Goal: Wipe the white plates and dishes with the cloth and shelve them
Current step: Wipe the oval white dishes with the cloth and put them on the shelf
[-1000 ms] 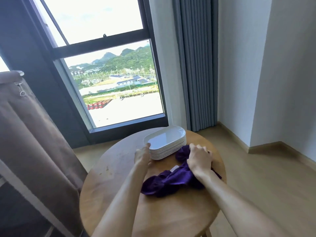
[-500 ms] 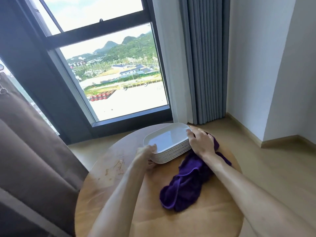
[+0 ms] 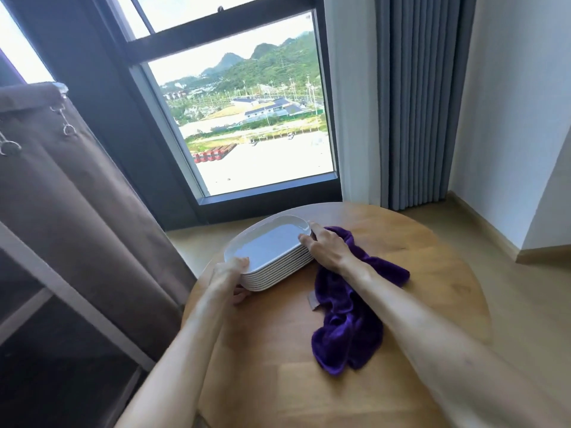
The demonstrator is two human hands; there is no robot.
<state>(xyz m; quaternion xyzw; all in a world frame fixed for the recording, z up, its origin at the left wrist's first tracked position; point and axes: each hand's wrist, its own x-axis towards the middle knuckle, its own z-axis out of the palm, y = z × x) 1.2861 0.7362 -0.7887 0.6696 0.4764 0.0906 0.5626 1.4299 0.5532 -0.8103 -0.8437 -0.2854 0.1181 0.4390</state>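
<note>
gripping the plate stack (image 3: 272,257) at both ends, left hand (image 3: 230,273) and right hand (image 3: 327,247) curling round the rims, probably steadying it for lifting off the counter (image 3: 417,273), cloth (image 3: 349,332) lying loose beside.

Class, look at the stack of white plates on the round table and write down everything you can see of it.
The stack of white plates is made of oblong, round-cornered dishes, glossy like glazed ceramic, nested level on one another. It sits on the far left part of the round wooden table, near the window. The left hand holds its near end, thumb on the top rim; the right hand holds its far right end. The purple cloth lies beside it, under the right wrist.
</note>
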